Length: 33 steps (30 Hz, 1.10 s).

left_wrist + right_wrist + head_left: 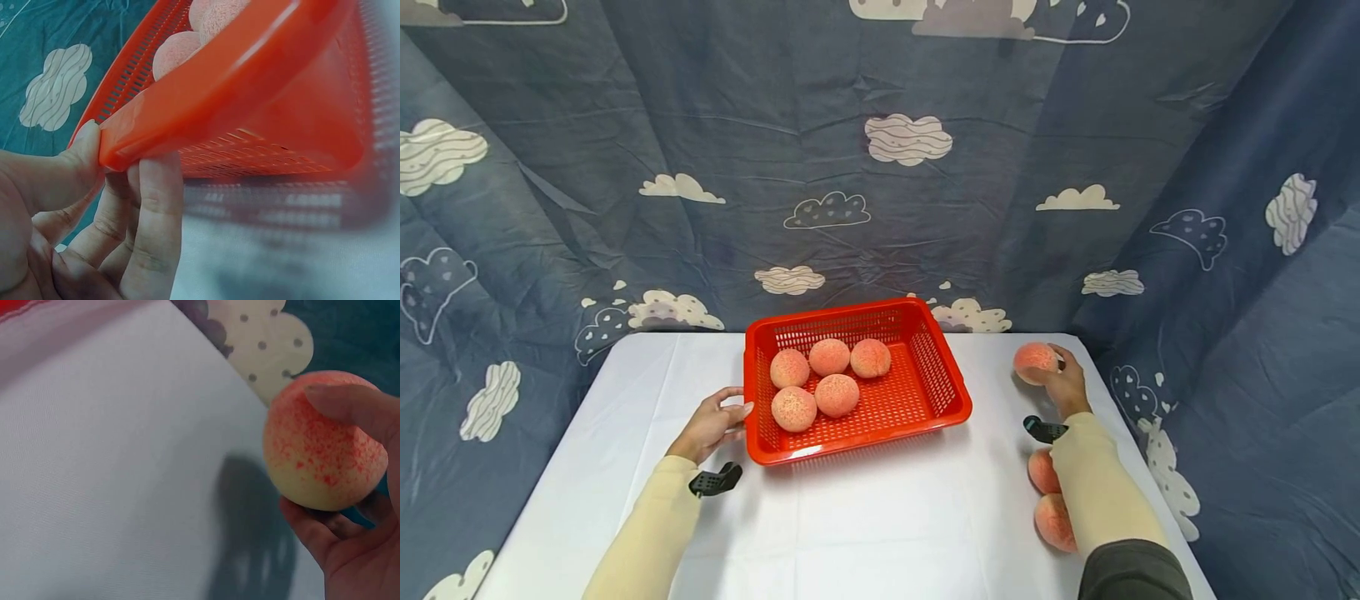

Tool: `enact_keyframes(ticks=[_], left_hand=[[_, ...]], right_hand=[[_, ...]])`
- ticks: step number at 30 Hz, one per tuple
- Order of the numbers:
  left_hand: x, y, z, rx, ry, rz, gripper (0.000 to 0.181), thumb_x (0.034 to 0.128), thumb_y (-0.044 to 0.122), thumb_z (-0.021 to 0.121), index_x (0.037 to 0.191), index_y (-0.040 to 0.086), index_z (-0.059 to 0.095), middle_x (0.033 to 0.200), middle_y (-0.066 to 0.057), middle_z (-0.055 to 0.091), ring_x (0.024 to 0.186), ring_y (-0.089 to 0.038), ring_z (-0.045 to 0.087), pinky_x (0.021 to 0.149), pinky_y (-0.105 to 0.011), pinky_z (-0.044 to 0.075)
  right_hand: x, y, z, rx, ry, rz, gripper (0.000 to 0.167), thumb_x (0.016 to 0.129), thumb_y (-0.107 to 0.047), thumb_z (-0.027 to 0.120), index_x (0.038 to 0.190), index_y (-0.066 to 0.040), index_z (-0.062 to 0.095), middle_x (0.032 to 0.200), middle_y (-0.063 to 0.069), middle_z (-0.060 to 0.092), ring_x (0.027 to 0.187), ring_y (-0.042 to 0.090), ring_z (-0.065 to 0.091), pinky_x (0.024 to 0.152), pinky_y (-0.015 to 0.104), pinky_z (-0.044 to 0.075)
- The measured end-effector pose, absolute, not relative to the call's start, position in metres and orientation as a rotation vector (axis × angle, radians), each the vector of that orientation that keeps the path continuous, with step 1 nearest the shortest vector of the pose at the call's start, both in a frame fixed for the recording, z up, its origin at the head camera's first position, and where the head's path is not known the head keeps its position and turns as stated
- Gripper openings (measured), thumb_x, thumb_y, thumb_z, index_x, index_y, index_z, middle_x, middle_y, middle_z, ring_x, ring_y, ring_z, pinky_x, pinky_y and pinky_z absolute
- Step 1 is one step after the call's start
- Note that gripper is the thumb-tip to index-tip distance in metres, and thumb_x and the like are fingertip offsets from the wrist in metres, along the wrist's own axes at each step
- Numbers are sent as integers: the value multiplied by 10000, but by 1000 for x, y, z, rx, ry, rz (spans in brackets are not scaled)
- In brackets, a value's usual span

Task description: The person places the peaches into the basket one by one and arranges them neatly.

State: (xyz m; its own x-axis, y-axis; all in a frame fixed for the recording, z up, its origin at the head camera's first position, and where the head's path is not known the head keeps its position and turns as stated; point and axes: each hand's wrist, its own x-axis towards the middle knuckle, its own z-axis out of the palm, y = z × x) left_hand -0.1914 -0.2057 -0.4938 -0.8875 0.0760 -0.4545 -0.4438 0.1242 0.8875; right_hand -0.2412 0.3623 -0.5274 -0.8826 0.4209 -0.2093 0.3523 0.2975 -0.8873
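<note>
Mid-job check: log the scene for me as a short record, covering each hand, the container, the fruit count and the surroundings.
Left hand: pinching the left side rim of the red basket
Right hand: holding a peach, thumb on top, fingers beneath
Basket contents: five peaches, toward its left; bare floor on its right
Loose fruit: two more peaches on the table, partly hidden by the right sleeve
Visible peach count: eight
Backdrop: dark blue curtain with pale clouds
</note>
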Motion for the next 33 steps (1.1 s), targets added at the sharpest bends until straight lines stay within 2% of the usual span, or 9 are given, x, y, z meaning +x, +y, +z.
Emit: enact_keyframes(ticks=[3,11,18,28,33], left_hand=[[-189,-205,-494,-359,2015,1825,473,973,96,560,1390,8,353,872,7,650,726,-105,599,651,-242,534],[-188,-204,-492,-381,2026,1806,470,972,97,559,1390,18,358,886,-6,650,719,-113,591,639,-241,528],[-190,-205,-493,-381,2020,1804,481,970,100,563,1396,20,356,912,-16,648,730,-113,586,650,-236,527],[-190,-205,-493,-386,2027,1795,488,974,108,561,1406,24,348,983,-70,656,745,-121,600,662,-249,537],[-191,-205,-494,-376,2024,1813,476,977,99,554,1400,22,350,945,-50,652,745,-116,608,657,-250,539]], right_hand=[[-238,361,-521,-693,-2513,1698,839,818,-208,739,1515,-178,273,1484,191,310,1298,355,342,1013,553,357],[-237,349,-503,-511,-2509,1811,853,848,-117,702,1532,-137,193,1533,176,255,1360,344,313,1063,504,347],[-231,328,-490,-350,-2495,1857,800,836,-54,697,1502,-92,255,1517,188,282,1334,380,370,1055,513,356],[-221,303,-477,-159,-2510,1957,791,838,-70,739,1486,-92,285,1476,198,325,1292,403,415,1064,512,341],[-218,288,-472,5,-2547,1944,754,838,-57,731,1469,-82,318,1454,191,365,1286,384,409,1019,489,405]])
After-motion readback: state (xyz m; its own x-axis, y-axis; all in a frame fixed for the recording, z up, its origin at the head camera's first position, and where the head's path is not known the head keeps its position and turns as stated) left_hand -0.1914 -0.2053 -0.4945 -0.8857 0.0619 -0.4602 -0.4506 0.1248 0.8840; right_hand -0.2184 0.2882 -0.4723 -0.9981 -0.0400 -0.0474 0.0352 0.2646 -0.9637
